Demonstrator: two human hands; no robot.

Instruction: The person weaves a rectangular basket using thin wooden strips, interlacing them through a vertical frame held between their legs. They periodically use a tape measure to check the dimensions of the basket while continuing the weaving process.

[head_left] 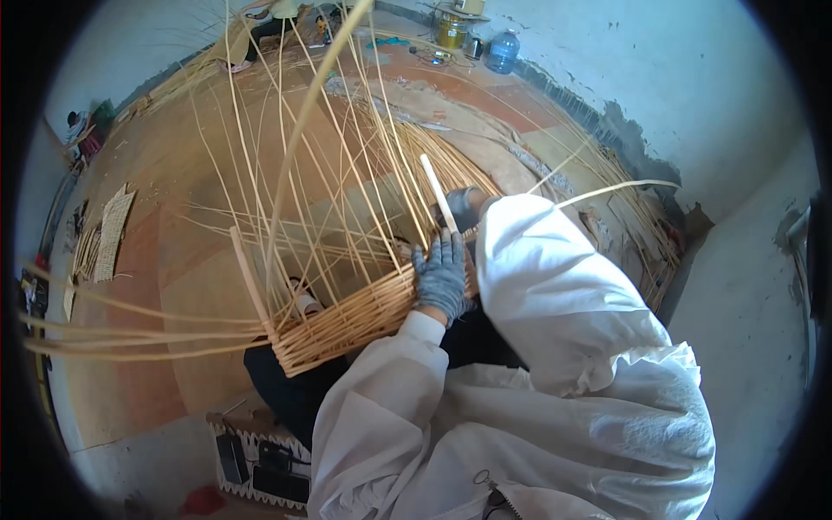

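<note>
Lying with fingers extended on the basket point(351, 322) left of the frame's lower centre, the left hand point(442, 279) could, pushing unevenly, tilt the pale stick point(437, 191), while the right hand point(464, 206), its grip too hidden to tell, might crack a cane point(619, 185) by over-bending it.

Weaving workshop | part-woven wicker point(351, 316) | canes point(459, 163) heaped on floor point(173, 269) | patchy plaster wall point(693, 65)
</note>
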